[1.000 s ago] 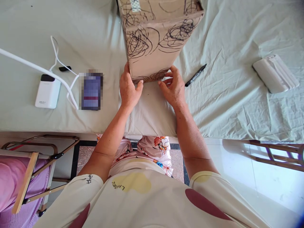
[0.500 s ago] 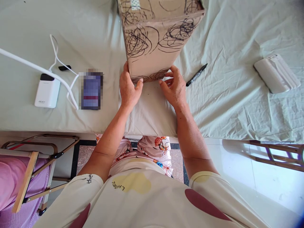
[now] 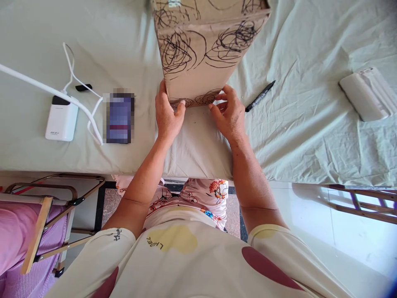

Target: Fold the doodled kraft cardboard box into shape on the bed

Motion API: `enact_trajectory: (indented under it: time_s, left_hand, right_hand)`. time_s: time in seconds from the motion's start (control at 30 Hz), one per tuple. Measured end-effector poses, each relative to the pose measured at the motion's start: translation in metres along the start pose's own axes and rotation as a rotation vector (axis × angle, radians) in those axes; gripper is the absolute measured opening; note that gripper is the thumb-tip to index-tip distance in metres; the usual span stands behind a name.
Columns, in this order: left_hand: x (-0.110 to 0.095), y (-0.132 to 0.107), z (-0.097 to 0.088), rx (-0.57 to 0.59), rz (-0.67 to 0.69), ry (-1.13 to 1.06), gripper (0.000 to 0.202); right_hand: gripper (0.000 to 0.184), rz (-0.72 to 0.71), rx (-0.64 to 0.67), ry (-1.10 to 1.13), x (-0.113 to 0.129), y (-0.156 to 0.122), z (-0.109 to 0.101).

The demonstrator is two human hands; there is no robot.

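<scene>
A tall cardboard box [image 3: 201, 49] covered in black scribbles stands on the cloth-covered table [image 3: 124, 41] straight ahead. My left hand [image 3: 166, 114] wraps round the box's lower left corner, thumb on the front face. At the lower right corner my right hand [image 3: 228, 112] grips with curled fingers pressed on the bottom edge. Both hands hold the box at its base.
A black marker [image 3: 259, 96] lies just right of the box. Farther right rests a white flat device [image 3: 362, 94]. At left are a white power bank [image 3: 61, 120] with white cables, a small black cap [image 3: 83, 87] and a phone [image 3: 119, 118]. A folding chair [image 3: 40, 219] stands at lower left.
The hands keep their hold on the box's bottom corners. The view has shifted slightly, so the box sits a little higher and the objects at right have drifted rightward.
</scene>
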State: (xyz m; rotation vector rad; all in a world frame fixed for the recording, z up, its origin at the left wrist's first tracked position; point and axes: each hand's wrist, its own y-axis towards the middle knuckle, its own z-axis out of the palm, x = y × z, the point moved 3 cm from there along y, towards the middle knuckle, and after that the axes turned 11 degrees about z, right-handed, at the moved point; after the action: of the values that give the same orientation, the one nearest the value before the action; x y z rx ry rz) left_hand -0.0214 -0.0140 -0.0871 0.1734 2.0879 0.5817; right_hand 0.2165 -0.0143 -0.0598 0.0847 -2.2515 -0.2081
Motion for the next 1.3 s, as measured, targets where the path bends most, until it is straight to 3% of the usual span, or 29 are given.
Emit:
enact_trajectory:
  time_s: [0.57, 1.1, 1.3]
  left_hand:
    - [0.0058, 0.0026, -0.0007, 0.01, 0.009, 0.03, 0.079]
    - [-0.0007, 0.0017, -0.0012, 0.017, -0.014, 0.02, 0.08]
    - [0.0004, 0.0009, -0.0015, -0.012, 0.002, 0.017, 0.072]
  right_hand:
    - [0.054, 0.088, 0.016, -0.01, 0.0055, -0.0007, -0.0009]
    - [0.059, 0.069, 0.028, -0.033, 0.0051, -0.0015, -0.0015]
    - [0.05, 0.039, 0.013, -0.037, 0.0037, -0.0019, -0.0025]
